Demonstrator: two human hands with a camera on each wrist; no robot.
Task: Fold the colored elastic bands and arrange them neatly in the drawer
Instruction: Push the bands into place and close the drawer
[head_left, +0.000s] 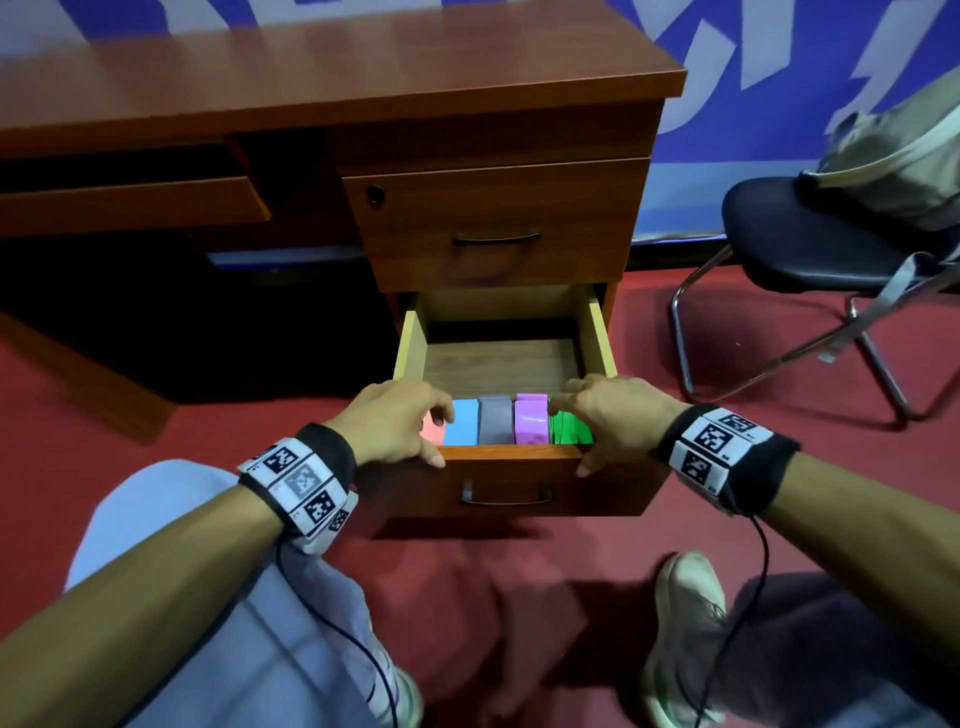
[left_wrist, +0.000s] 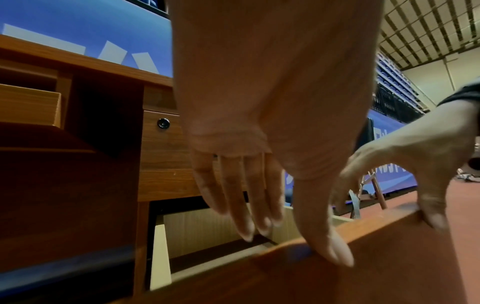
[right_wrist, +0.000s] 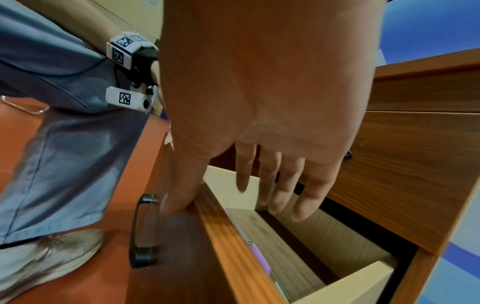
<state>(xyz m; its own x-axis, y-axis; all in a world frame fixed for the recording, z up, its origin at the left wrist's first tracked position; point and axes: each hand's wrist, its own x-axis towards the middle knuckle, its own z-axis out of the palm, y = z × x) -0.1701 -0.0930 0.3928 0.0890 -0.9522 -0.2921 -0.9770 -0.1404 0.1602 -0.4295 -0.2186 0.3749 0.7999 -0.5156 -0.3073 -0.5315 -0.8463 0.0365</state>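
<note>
The drawer (head_left: 519, 457) stands open with five folded bands (head_left: 496, 422) lined up against its front panel. Left hand (head_left: 392, 423) and right hand (head_left: 605, 415) rest there, fingers relaxed and straight, thumbs outside, gripping nothing. Squaring the row likely wants even inward nudges from both ends, without toppling the folds.

Sports hall w/ office corner — bleachers (left_wrist: 394, 96), banner wall (head_left: 779, 78), wood desk (head_left: 332, 67).
</note>
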